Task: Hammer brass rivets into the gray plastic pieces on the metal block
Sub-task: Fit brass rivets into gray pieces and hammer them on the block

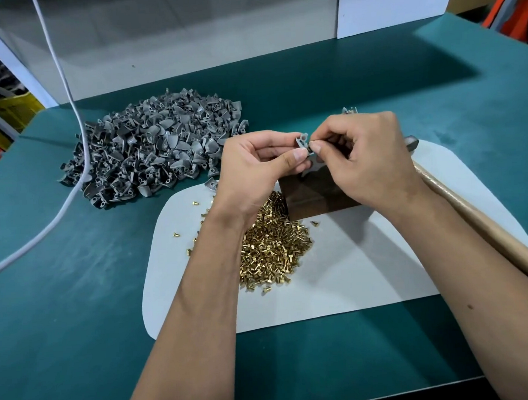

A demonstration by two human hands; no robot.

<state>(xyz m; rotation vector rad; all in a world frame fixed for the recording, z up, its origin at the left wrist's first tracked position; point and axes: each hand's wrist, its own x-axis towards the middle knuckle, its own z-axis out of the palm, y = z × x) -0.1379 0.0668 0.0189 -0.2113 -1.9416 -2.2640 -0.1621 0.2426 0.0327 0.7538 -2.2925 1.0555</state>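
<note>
While hands (313, 162) meet, fingers pinch gray piece (303, 141).

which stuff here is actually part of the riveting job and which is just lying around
In the job:
gray piece pinched by left hand and right hand
metal block
brass rivets
gray pieces pile
hammer

Lying about:
white cable
yellow crate
</note>
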